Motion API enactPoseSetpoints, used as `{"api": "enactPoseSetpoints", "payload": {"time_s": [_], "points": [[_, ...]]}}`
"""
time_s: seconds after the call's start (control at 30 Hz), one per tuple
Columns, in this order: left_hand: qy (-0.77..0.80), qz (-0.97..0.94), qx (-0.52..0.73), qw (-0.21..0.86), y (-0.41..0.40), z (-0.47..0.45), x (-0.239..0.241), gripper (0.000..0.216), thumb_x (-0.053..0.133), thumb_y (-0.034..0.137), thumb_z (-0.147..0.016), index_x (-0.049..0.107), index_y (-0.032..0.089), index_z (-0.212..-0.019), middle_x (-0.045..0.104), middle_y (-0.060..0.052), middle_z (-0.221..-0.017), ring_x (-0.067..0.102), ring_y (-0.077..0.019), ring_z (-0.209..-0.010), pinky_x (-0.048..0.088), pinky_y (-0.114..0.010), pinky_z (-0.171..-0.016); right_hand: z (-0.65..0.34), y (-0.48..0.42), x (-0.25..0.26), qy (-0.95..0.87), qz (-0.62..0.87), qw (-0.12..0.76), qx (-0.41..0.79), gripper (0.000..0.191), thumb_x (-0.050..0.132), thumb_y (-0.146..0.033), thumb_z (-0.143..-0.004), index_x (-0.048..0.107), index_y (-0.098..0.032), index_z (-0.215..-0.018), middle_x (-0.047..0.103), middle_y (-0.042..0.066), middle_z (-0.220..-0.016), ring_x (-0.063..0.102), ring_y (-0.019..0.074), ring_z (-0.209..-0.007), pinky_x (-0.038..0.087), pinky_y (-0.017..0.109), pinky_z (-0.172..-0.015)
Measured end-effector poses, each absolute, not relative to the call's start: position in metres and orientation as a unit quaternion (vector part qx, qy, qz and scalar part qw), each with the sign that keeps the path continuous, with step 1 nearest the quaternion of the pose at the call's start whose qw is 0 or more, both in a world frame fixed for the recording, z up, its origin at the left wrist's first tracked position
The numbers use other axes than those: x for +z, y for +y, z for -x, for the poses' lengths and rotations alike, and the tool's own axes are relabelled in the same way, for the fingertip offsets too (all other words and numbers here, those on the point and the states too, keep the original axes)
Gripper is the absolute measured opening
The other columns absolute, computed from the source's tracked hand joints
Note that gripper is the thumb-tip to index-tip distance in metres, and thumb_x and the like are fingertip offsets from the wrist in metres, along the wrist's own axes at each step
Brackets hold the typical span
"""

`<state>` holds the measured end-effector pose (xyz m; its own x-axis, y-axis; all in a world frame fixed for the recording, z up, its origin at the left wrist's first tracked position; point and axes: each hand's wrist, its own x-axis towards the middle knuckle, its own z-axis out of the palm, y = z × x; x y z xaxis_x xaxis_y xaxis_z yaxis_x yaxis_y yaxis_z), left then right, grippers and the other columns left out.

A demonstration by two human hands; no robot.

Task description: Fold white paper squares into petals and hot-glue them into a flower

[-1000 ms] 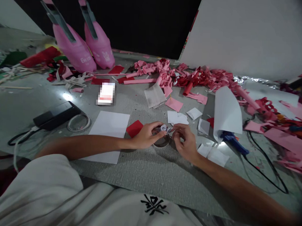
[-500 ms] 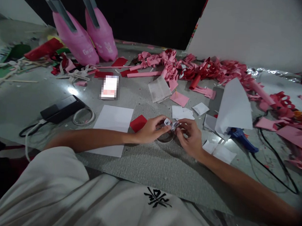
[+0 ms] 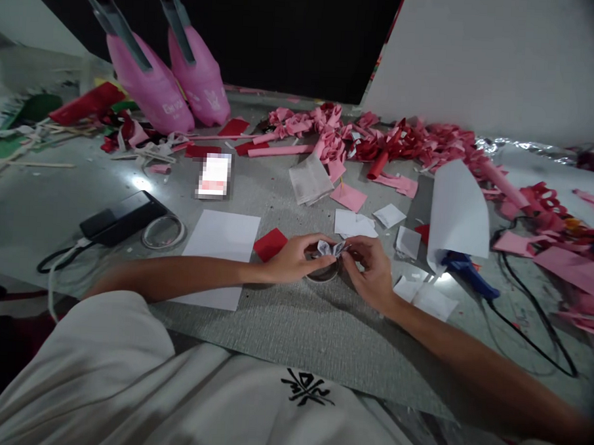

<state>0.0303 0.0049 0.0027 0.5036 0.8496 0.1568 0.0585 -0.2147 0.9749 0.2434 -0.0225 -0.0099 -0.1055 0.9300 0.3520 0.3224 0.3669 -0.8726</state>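
Between both hands is a small piece of folded white paper [image 3: 331, 248] with dark marks, its folds opened into points. My left hand [image 3: 298, 257] is closed on its left side, thumb stretched along the lower edge. My right hand [image 3: 368, 268] pinches the right side with thumb and fingers. Just beneath them a round ring, perhaps a tape roll [image 3: 323, 275], lies on the table, partly hidden by the fingers. A red paper square [image 3: 270, 245] and a white sheet [image 3: 223, 236] lie to the left, the sheet partly under my left forearm.
Pink and red paper scraps [image 3: 325, 128] heap along the back. Two pink bottles [image 3: 199, 77] stand at back left. A blue glue gun [image 3: 472, 276] with a black cord lies right, near white paper pieces [image 3: 390, 215]. A black power bank [image 3: 122, 218] and a phone [image 3: 214, 175] lie left.
The folded paper now shows two raised points spread apart, and the hands have turned it slightly. The camera view has shifted a little; the other things lie as before.
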Motion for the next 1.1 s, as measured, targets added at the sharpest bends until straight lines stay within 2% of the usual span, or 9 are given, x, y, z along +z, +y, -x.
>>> {"api": "enactPoseSetpoints", "payload": {"time_s": [0.2,0.37,0.67,0.87,0.97,1.1], "points": [[0.339,-0.666,0.377,0.547,0.0045,-0.0300,0.0038,0.038,0.072,0.048,-0.093,0.071,0.017,-0.115,0.075,-0.008,-0.107,0.070,-0.0196,-0.095,0.054,-0.031,-0.083,-0.2426,-0.0218,-0.0097,-0.676,0.455,0.481,0.323,0.023,0.066,-0.036,-0.097,0.058,-0.028,-0.117,0.072,0.005,-0.102,0.072,0.0200,-0.087,0.064,0.037,-0.075],[0.334,-0.641,0.383,0.576,0.0044,-0.0309,0.0053,0.037,0.073,0.049,-0.092,0.071,0.015,-0.109,0.075,-0.008,-0.100,0.070,-0.0187,-0.091,0.053,-0.029,-0.080,-0.2422,-0.0214,-0.0116,-0.663,0.446,0.489,0.349,0.022,0.066,-0.035,-0.097,0.057,-0.028,-0.116,0.072,0.004,-0.102,0.072,0.0167,-0.077,0.062,0.032,-0.065],[0.322,-0.657,0.390,0.560,0.0053,-0.0319,0.0035,0.040,0.079,0.043,-0.088,0.071,0.017,-0.116,0.074,-0.010,-0.114,0.069,-0.0207,-0.103,0.054,-0.032,-0.089,-0.2421,-0.0252,-0.0070,-0.678,0.450,0.498,0.299,0.017,0.063,-0.031,-0.100,0.059,-0.027,-0.116,0.074,0.006,-0.107,0.074,0.0189,-0.092,0.063,0.032,-0.073],[0.338,-0.651,0.376,0.567,0.0046,-0.0318,0.0008,0.043,0.075,0.042,-0.091,0.069,0.014,-0.123,0.072,-0.014,-0.124,0.068,-0.0238,-0.111,0.053,-0.034,-0.093,-0.2422,-0.0247,-0.0098,-0.684,0.429,0.511,0.296,0.023,0.060,-0.027,-0.101,0.058,-0.028,-0.123,0.067,0.009,-0.130,0.072,0.0186,-0.100,0.063,0.033,-0.079],[0.332,-0.650,0.383,0.567,0.0054,-0.0325,-0.0020,0.042,0.075,0.043,-0.091,0.068,0.014,-0.121,0.073,-0.013,-0.121,0.068,-0.0228,-0.109,0.052,-0.033,-0.093,-0.2436,-0.0218,-0.0108,-0.673,0.439,0.514,0.301,0.019,0.061,-0.030,-0.101,0.060,-0.028,-0.120,0.068,0.008,-0.121,0.071,0.0184,-0.098,0.062,0.032,-0.079],[0.335,-0.657,0.375,0.562,0.0066,-0.0329,-0.0034,0.041,0.072,0.046,-0.093,0.068,0.016,-0.121,0.074,-0.011,-0.118,0.069,-0.0211,-0.104,0.053,-0.031,-0.089,-0.2451,-0.0190,-0.0075,-0.663,0.459,0.497,0.322,0.021,0.063,-0.037,-0.100,0.062,-0.027,-0.118,0.069,0.006,-0.104,0.069,0.0180,-0.084,0.061,0.033,-0.074]]}}
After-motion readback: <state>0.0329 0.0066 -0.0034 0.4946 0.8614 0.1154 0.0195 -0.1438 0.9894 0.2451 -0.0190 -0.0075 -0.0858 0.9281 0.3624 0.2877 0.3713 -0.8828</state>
